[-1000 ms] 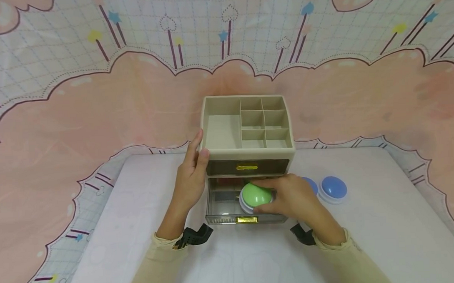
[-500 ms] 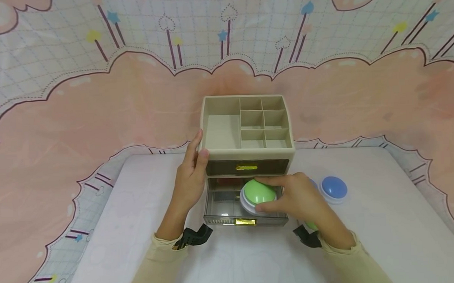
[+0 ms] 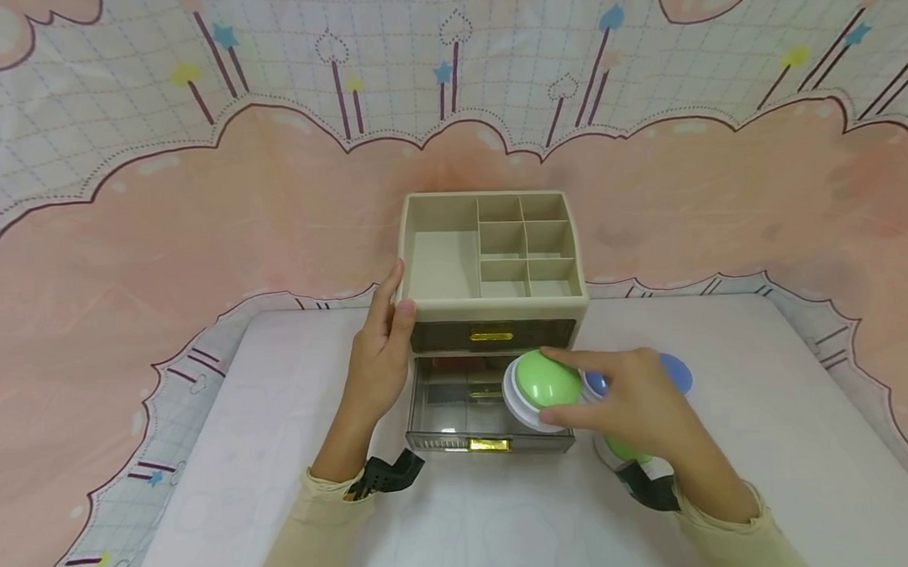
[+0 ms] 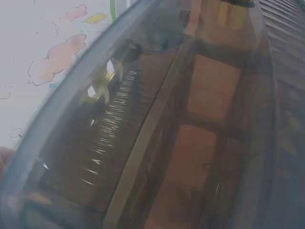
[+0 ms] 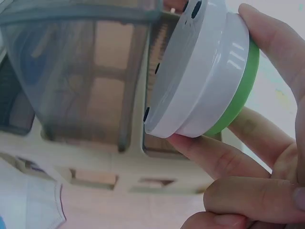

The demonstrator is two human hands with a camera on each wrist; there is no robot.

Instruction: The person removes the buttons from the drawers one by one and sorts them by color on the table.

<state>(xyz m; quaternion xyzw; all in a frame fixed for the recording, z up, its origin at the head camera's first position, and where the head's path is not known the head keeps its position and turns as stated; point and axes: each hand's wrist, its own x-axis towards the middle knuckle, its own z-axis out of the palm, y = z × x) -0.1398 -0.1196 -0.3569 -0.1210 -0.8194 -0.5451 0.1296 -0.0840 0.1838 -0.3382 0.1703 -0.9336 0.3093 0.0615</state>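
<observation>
My right hand (image 3: 642, 406) pinches a green dome push button (image 3: 549, 379) on a white round base, thumb in front and index finger behind. The button is tilted and overlaps the right side of a pulled-out smoky clear drawer (image 3: 439, 413). In the right wrist view, the underside of the button's base (image 5: 174, 76) shows with dark feet. The drawer belongs to a beige desktop organizer (image 3: 500, 305). Against that organizer's left side rests my left hand (image 3: 377, 361), fingers extended, thumb at the front corner. The left wrist view looks through the drawer at its divider (image 4: 143, 138).
Right of the drawer, two blue push buttons (image 3: 678, 372) lie partly covered by the right hand. A second green push button (image 3: 623, 449) sits near the right wrist strap. The organizer's upper drawer (image 3: 441, 338) is closed. A patterned cloth backdrop (image 3: 271, 215) rises behind.
The right hand has moved to the right with the green push button, from over the drawer's middle to its right edge. A second green button has come into sight. The left hand stays put.
</observation>
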